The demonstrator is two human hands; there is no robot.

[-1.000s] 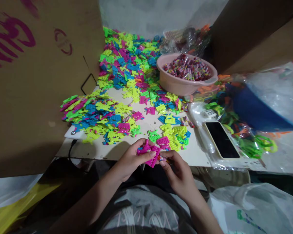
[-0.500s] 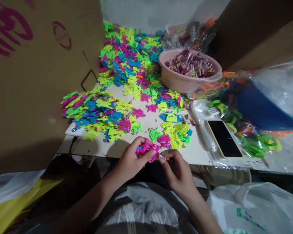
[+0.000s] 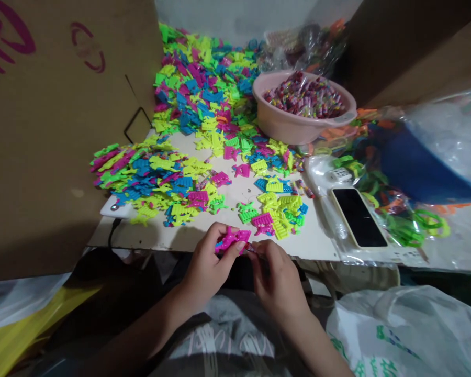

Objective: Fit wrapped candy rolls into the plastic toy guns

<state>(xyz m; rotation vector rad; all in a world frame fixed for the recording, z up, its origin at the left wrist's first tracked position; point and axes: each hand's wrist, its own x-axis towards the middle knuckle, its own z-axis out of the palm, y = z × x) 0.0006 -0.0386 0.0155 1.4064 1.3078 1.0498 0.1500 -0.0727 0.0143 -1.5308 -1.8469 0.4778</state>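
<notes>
Our white table (image 3: 314,242) carries bright pieces (image 3: 204,78), heaped at the back and left and scattered toward the front edge. Beside them we see a pink basin (image 3: 286,128), with rolls (image 3: 307,190) lying nearer us. At our right, clear plastic (image 3: 322,183) lies under a phone (image 3: 359,217).

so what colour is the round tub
The tub is pale pink, seen best in the head view.

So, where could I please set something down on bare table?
Small patches: between the near-left pile of plastic pieces and the smaller cluster to its right; between that cluster and the clear plastic beside the phone. Around the pink basin it's crowded.
</notes>
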